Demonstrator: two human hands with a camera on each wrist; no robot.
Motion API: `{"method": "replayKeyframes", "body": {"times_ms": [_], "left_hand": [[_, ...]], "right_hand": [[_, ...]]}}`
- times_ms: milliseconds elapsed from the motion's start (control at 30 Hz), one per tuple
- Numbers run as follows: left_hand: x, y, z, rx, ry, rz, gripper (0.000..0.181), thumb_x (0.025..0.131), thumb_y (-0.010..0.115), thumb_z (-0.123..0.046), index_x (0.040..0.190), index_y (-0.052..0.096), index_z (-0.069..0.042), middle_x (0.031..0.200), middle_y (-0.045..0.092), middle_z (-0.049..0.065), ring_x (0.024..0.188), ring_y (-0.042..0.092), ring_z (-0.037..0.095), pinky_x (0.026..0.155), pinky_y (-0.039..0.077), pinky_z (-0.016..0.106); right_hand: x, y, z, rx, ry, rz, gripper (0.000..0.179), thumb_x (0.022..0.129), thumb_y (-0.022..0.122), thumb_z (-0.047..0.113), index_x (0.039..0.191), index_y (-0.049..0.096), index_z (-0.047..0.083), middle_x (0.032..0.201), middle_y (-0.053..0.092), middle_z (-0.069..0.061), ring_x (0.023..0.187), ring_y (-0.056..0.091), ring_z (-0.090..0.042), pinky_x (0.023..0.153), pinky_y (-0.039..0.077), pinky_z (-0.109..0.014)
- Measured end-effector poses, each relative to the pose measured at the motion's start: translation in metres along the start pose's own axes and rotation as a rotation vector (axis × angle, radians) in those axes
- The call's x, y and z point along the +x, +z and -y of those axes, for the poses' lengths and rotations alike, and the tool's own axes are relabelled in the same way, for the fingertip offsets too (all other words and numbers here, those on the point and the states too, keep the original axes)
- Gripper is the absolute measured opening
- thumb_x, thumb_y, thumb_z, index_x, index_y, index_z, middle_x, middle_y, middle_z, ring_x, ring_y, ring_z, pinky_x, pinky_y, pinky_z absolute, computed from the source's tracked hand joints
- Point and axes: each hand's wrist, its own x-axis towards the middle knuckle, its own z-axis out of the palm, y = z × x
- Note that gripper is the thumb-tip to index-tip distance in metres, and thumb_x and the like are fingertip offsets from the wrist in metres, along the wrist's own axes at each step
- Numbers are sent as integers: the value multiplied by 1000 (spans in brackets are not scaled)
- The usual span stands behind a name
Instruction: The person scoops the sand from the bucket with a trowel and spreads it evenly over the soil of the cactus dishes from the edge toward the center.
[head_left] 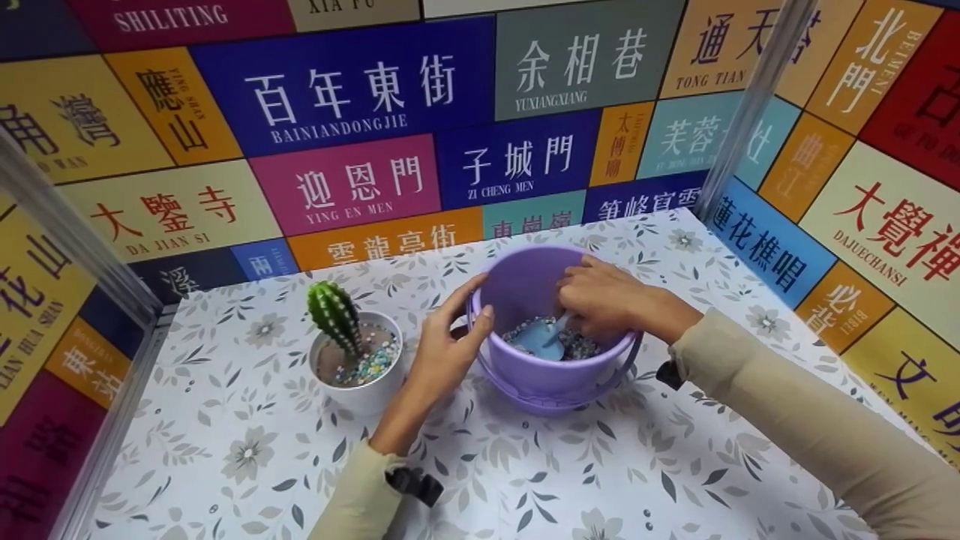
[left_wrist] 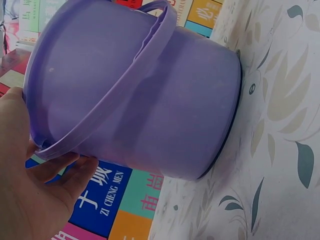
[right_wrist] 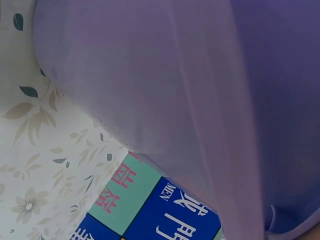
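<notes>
A purple bucket (head_left: 551, 373) stands on the table with its carrying handle (left_wrist: 159, 40) hanging down against its side. My left hand (head_left: 442, 345) holds the bucket at its left rim, thumb at the edge and fingers round the outer wall. Inside, my right hand (head_left: 600, 296) grips the handle of a light blue scoop (head_left: 538, 342). The scoop's blade rests among grey, speckled gravel (head_left: 581, 346) at the bottom. Only the bucket's outer wall (right_wrist: 115, 75) fills most of the right wrist view; the scoop is hidden there.
Left of the bucket, close to my left forearm, is a white pot (head_left: 360, 394) with a green cactus (head_left: 334, 315) and coloured pebbles (head_left: 371, 361). A floral-patterned cloth (head_left: 247, 450) covers the table. Panels with Chinese lettering (head_left: 345, 97) wall in the back and sides.
</notes>
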Motion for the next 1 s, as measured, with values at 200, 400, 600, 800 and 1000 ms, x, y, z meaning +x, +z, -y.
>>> {"method": "replayKeyframes", "body": {"times_ms": [200, 400, 600, 800, 1000], "left_hand": [[-1, -1, 2, -7, 2, 3, 52, 109, 68, -28, 159, 56, -21, 161, 58, 6, 144, 60, 33, 109, 60, 45], [0, -1, 1, 7, -7, 3, 53, 109, 67, -31, 160, 54, -24, 163, 56, 2, 145, 60, 31, 108, 60, 40], [0, 1, 1, 24, -4, 6, 52, 109, 66, -30, 160, 55, -25, 162, 58, 3, 141, 63, 27, 106, 61, 36], [-1, 0, 0, 51, 6, 3, 51, 110, 65, -28, 159, 56, -24, 158, 61, 5, 137, 66, 25, 103, 63, 34], [-1, -2, 0, 66, -8, 3, 51, 110, 65, -32, 160, 55, -25, 160, 60, 3, 140, 64, 24, 104, 62, 35]], "right_hand": [[0, -4, -1, 95, 8, 64, 22, 94, 74, 13, 113, 83, 15, 112, 79, -4, 119, 63, -34, 115, 41, -59], [0, -8, -2, 120, 19, 105, 23, 96, 75, 16, 117, 83, 16, 113, 80, -4, 117, 64, -33, 114, 44, -57], [-6, -11, -5, 166, -11, 67, 23, 96, 75, 17, 117, 84, 17, 114, 80, -2, 111, 65, -31, 106, 49, -57], [-16, -17, -7, 233, -29, 27, 22, 97, 75, 17, 118, 83, 18, 116, 80, -1, 111, 66, -28, 108, 49, -57], [-21, -23, -6, 282, -13, 19, 25, 97, 75, 16, 121, 82, 14, 119, 80, -5, 116, 66, -29, 111, 49, -59]]}}
